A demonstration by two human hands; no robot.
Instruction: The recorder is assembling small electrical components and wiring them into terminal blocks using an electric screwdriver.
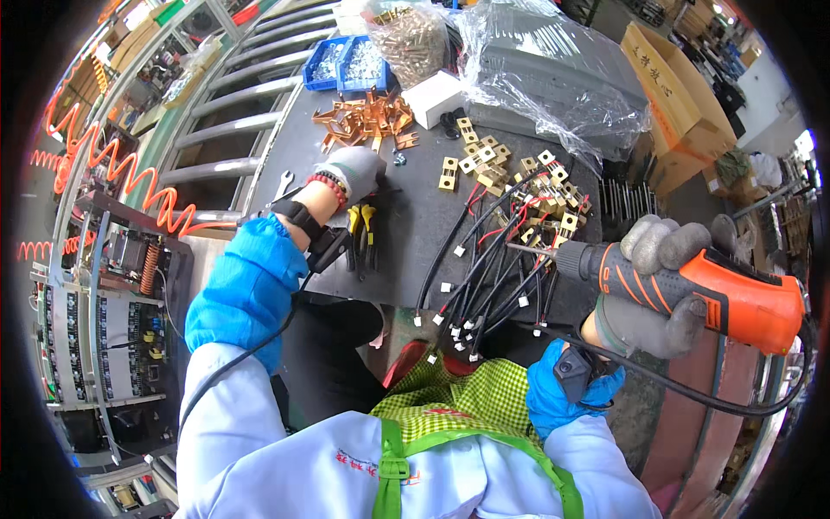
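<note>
My right hand (661,320), in a grey glove, is wrapped round an orange and black corded electric screwdriver (743,303). Its thin bit points left, over black cables (471,277) with white tags that hang off the table's near edge. My left hand (356,170), also gloved, is curled over the dark tabletop just below a heap of copper brackets (372,117); its fingertips and anything in them are hidden. Close by lie a small bolt (399,159) and yellow-and-black pliers (360,229). Brass-coloured terminal blocks (493,164) are piled right of centre, some with cables.
Blue bins (346,65) of small hardware, a bag of brass-coloured parts (408,45) and a white box (434,98) stand at the back. Plastic-wrapped grey panels (553,78) lie far right, beside a cardboard box (679,104). A roller conveyor (233,104) runs along the left. The screwdriver's cord loops below my right hand.
</note>
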